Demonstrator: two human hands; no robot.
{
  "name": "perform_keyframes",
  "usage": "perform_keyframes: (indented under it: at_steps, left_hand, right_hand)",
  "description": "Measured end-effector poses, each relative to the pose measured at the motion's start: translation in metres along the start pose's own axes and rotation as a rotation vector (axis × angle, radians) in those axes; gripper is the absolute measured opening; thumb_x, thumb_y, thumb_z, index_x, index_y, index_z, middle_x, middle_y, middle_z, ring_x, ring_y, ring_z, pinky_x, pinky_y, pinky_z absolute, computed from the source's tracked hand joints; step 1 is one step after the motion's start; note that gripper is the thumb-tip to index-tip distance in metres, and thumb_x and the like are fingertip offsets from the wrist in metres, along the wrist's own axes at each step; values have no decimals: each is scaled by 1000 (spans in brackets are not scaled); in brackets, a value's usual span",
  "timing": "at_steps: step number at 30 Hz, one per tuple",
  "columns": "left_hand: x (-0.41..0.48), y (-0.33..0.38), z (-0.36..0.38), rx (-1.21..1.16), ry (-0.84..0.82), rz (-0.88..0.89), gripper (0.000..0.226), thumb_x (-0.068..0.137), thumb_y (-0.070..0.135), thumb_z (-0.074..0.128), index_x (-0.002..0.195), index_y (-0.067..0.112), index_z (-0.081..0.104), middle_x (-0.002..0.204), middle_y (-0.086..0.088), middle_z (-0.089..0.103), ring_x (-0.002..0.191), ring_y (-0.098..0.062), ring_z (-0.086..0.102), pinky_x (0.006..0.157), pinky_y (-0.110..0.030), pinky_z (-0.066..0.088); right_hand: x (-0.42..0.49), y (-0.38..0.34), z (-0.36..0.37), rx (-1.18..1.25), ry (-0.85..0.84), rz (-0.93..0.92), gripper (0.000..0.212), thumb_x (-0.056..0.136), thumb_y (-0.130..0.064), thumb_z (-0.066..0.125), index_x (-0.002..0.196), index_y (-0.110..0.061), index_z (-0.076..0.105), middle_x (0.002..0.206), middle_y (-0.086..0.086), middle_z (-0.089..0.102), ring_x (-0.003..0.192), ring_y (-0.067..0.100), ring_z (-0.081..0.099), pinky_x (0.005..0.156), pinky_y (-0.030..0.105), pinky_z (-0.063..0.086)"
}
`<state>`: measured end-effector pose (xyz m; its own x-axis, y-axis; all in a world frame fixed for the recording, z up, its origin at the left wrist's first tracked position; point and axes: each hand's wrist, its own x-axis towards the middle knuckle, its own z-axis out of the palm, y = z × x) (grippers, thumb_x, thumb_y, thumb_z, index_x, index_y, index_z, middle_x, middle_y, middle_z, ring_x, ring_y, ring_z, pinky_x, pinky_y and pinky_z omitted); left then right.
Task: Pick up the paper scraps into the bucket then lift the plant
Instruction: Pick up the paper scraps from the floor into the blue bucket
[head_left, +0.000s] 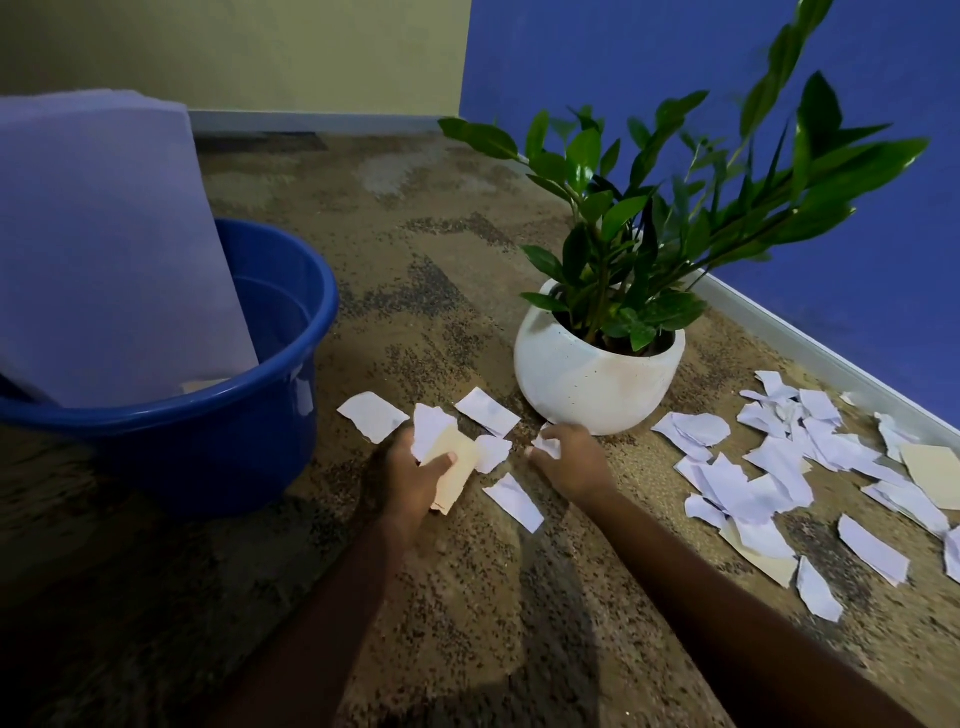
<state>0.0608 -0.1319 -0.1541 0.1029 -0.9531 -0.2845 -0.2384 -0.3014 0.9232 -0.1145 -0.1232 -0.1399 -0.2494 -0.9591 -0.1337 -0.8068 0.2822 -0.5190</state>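
My left hand (410, 475) grips a few paper scraps (449, 457), white and cream, just above the carpet. My right hand (569, 460) pinches a small white scrap (545, 445) on the floor in front of the plant pot. Loose white scraps lie around both hands (371, 415) (513, 501). A large scatter of scraps (779, 467) covers the floor to the right. The blue bucket (291, 395) stands at the left with a big pale sheet (104, 249) leaning out of it. The green plant (639, 228) grows in a round white pot (587, 384) beyond my right hand.
The floor is brown speckled carpet (441, 260). A blue wall with a grey skirting board (810, 348) runs along the right, close behind the plant and the scraps. A yellow-green wall (311, 52) closes the far side.
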Motion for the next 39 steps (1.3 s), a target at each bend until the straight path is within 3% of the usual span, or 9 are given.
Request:
perform_keyframes:
  at_steps: [3, 8, 14, 19, 23, 27, 30, 33, 39]
  left_hand:
    - [7, -7, -11, 60, 40, -59, 70, 86, 10, 65, 146, 4, 31, 146, -18, 43, 133, -33, 43, 105, -41, 42]
    - [12, -21, -20, 73, 68, -129, 69, 86, 10, 66, 146, 3, 33, 147, -17, 42, 135, -32, 41, 107, -43, 41]
    - [12, -24, -18, 66, 90, -159, 70, 86, 12, 66, 146, 4, 31, 150, -14, 38, 139, -30, 38, 108, -37, 39]
    - [8, -24, -19, 97, 77, -144, 69, 86, 12, 66, 145, 4, 32, 148, -15, 41, 137, -31, 40, 105, -39, 42]
    - [7, -22, -20, 72, 54, -140, 67, 85, 9, 67, 144, 3, 35, 144, -17, 45, 132, -32, 45, 104, -43, 46]
    - [3, -19, -16, 63, 34, -121, 69, 85, 9, 67, 145, 4, 35, 144, -17, 45, 131, -32, 46, 103, -41, 46]
    - [-1, -15, -8, 11, -1, -112, 63, 85, 5, 66, 141, 0, 39, 140, -18, 49, 127, -31, 49, 96, -30, 45]
    - [-5, -11, -1, -39, -31, -127, 56, 85, -1, 64, 137, -5, 42, 136, -21, 52, 123, -31, 52, 89, -30, 44]
    - [-10, -14, 2, -53, -66, -156, 55, 86, -2, 62, 136, -6, 41, 135, -21, 53, 111, -27, 56, 81, -28, 43]
  right_hand:
    - [5, 12, 5, -173, -168, 118, 81, 84, -47, 61, 148, -20, 22, 157, 6, 20, 145, 31, 16, 117, 50, 22]
    - [16, -3, 20, -137, -263, 244, 84, 81, -68, 49, 149, -39, 9, 160, 13, -5, 145, 42, -12, 115, 64, -1]
    - [18, -48, 48, -205, -382, 103, 78, 77, -69, 53, 144, -39, 27, 158, 18, 4, 145, 45, -1, 113, 65, 13]
    - [4, -45, 48, -323, -175, -62, 56, 87, -49, 55, 136, -25, 41, 146, 10, 32, 136, 31, 30, 106, 52, 36]
    - [-3, -23, 34, -335, -179, -239, 25, 93, -20, 47, 115, -13, 58, 127, 11, 48, 119, 30, 46, 96, 36, 41]
    - [-11, -1, 21, -104, -148, -220, 21, 89, -8, 49, 106, -10, 61, 113, 14, 60, 108, 28, 55, 82, 30, 40]
    - [-10, 10, 11, 78, 30, -76, 32, 92, -7, 47, 124, -8, 56, 122, 15, 60, 112, 28, 55, 88, 30, 42]
    - [-1, 22, 6, -16, 154, 17, 37, 94, -11, 48, 131, -4, 53, 135, 13, 53, 124, 28, 47, 103, 32, 37]
    - [6, 27, 19, -85, -6, 131, 68, 89, -42, 57, 145, -14, 32, 152, 16, 20, 143, 32, 17, 116, 37, 23]
